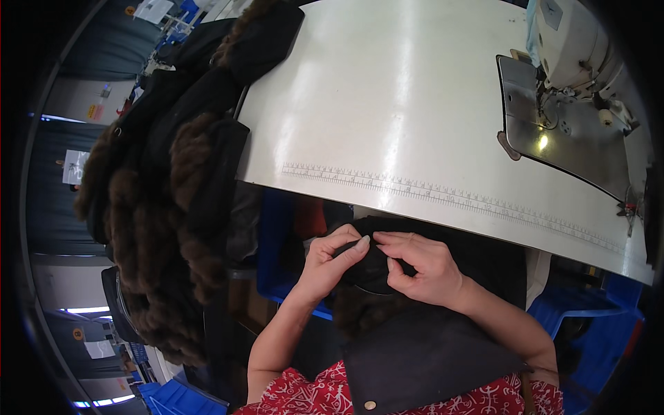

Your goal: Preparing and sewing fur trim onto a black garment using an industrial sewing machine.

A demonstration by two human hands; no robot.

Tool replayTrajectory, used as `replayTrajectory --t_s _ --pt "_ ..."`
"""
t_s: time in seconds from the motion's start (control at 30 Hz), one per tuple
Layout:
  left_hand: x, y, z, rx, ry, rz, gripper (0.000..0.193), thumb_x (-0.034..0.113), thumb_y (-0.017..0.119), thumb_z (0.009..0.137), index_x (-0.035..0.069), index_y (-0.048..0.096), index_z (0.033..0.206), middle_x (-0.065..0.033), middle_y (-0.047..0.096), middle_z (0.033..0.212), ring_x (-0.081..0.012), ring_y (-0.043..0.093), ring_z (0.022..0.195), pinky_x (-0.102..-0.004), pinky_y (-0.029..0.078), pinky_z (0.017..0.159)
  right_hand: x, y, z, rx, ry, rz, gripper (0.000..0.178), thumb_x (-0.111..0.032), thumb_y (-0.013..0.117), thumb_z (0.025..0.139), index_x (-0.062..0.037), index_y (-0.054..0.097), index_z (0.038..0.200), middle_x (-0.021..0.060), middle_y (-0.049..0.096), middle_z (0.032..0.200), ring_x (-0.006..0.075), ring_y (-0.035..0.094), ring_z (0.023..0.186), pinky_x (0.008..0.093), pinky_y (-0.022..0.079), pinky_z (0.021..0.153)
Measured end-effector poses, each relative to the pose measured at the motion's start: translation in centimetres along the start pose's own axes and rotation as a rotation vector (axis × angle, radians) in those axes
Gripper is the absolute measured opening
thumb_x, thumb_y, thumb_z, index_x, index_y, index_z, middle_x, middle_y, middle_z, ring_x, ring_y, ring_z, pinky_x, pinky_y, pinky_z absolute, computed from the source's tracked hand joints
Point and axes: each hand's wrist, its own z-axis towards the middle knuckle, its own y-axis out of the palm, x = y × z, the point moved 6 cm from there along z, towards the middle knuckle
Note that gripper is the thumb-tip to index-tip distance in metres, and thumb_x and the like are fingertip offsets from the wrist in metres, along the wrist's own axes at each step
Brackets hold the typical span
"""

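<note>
A black garment [487,266] with brown fur trim [366,311] lies across my lap, bunched against the table's front edge. My left hand [330,261] pinches a fold of its black cloth between thumb and curled fingers. Just to the right, my right hand [429,270] is closed on the same cloth, its forefinger almost meeting the left thumb. Whether anything small sits between the fingertips is hidden. Nearer me, a dark fabric panel [432,356] with a brass-coloured snap [370,405] spreads over my red patterned clothing.
A white table [360,90] with a printed ruler strip [449,198] stretches ahead. At its right end stands a sewing machine [574,55] with its light on. Black, fur-trimmed garments [159,207] are heaped at the left. Blue plastic bins [588,308] stand below.
</note>
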Motion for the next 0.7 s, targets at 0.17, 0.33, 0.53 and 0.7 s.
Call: replayTrajectory --t_s 0.17,0.33,0.53,0.7 --pt "0.13 0.01 -0.18 -0.025 0.059 0.023 0.014 0.011 0.064 0.095 -0.003 0.066 0.093 -0.0013 0.055 0.088 -0.0084 0.049 0.081 -0.0224 0.039 0.074 0.39 0.04 0.01 0.015 0.005 0.038 0.024 0.004 0.069 0.071 0.0024 0.066 0.095 0.0168 0.071 0.101 0.0301 0.071 0.094 0.0339 0.058 0.079" --pt "0.35 -0.33 -0.32 -0.071 0.06 0.085 0.015 0.012 0.064 0.095 -0.003 0.065 0.093 -0.002 0.055 0.089 -0.0092 0.05 0.082 -0.0229 0.04 0.075 0.26 0.2 0.02 0.012 0.021 0.064 0.023 0.002 0.07 0.072 0.0013 0.066 0.094 0.0157 0.071 0.101 0.0291 0.07 0.095 0.0339 0.058 0.08" --pt "0.2 -0.35 -0.13 -0.095 0.05 0.097 0.016 0.013 0.064 0.095 -0.003 0.064 0.092 -0.0024 0.055 0.088 -0.0103 0.051 0.084 -0.023 0.041 0.077 0.61 0.14 -0.07 0.033 0.033 0.08 0.019 0.001 0.07 0.073 0.0 0.066 0.092 0.0146 0.071 0.1 0.0287 0.07 0.095 0.0339 0.058 0.08" --pt "0.31 -0.28 -0.04 -0.14 0.035 0.088 0.015 0.013 0.062 0.097 -0.002 0.063 0.094 -0.0028 0.054 0.091 -0.0107 0.05 0.086 -0.0234 0.04 0.08 0.55 0.2 0.02 0.029 0.034 0.082 0.017 0.001 0.069 0.074 -0.0005 0.065 0.09 0.0142 0.071 0.099 0.0284 0.07 0.094 0.0336 0.058 0.078"
